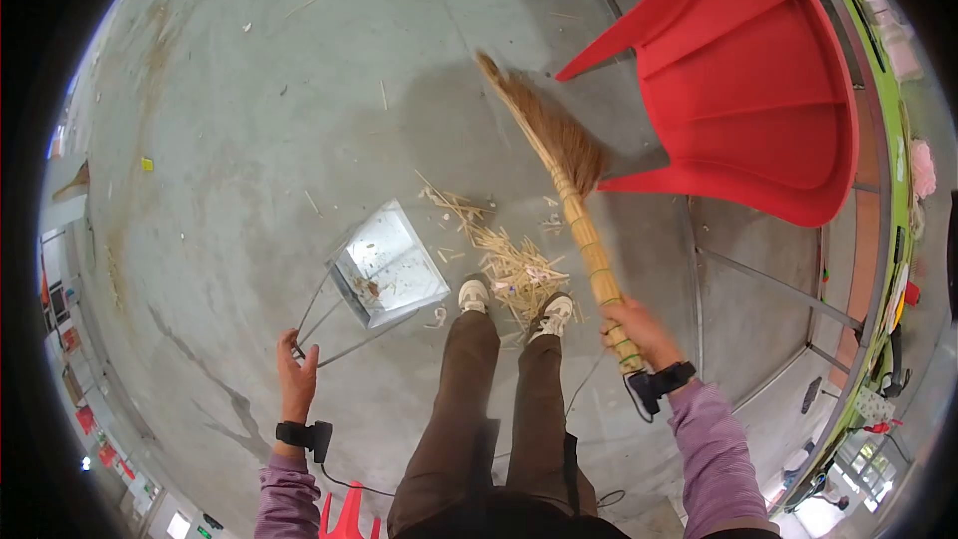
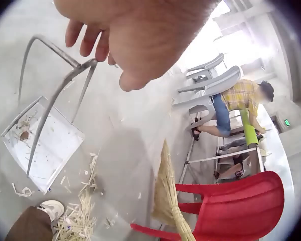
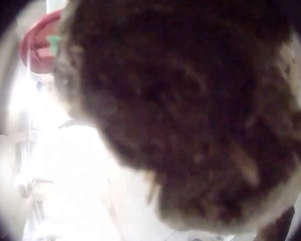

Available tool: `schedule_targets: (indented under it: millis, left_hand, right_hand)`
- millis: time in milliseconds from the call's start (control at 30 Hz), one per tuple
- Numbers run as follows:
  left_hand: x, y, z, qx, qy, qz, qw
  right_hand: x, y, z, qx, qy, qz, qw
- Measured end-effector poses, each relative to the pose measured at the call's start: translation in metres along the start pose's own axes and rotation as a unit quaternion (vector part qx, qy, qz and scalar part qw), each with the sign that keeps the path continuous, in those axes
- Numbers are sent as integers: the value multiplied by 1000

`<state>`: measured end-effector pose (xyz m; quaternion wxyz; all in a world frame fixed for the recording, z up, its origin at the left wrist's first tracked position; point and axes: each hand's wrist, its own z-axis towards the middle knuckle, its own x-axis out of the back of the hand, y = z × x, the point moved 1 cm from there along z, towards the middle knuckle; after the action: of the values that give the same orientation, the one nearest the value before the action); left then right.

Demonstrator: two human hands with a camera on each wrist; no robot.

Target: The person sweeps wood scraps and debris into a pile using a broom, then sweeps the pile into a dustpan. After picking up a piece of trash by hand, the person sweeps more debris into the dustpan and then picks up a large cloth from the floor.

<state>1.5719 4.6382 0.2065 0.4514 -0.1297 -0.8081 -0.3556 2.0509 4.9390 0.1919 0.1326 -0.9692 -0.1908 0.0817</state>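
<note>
The metal dustpan lies on the floor left of the feet, with bits of debris inside. Its thin wire handle rises to my left hand, whose fingers curl at the handle's end while the thumb stands apart. My right hand grips the bound shaft of a straw broom. The broom's bristles point up and away, beside the red chair. Between broom and dustpan is a pile of pale sticks, close to the shoes. A dark blur fills most of the right wrist view.
A red chair stands at the upper right, beside a metal-framed table with a green edge. Another red chair shows at the bottom. In the left wrist view, a person in a yellow shirt sits near grey chairs.
</note>
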Motion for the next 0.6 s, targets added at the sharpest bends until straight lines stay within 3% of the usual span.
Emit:
schedule_targets:
  millis: [233, 400, 500, 600]
  left_hand:
    - [-3, -22, -3, 96, -13, -70, 993]
    - [-1, -20, 12, 171, -153, 141, 963]
    - [-3, -17, 24, 158, -176, 234, 943]
    - [-10, -42, 23, 144, -152, 163, 964]
  right_hand:
    - [-43, 20, -69, -133, -123, 135, 974]
    - [-45, 10, -114, -74, -81, 34, 993]
    - [-39, 7, -101, -23, -29, -21, 999]
    - [-28, 1, -50, 50, -3, -61, 997]
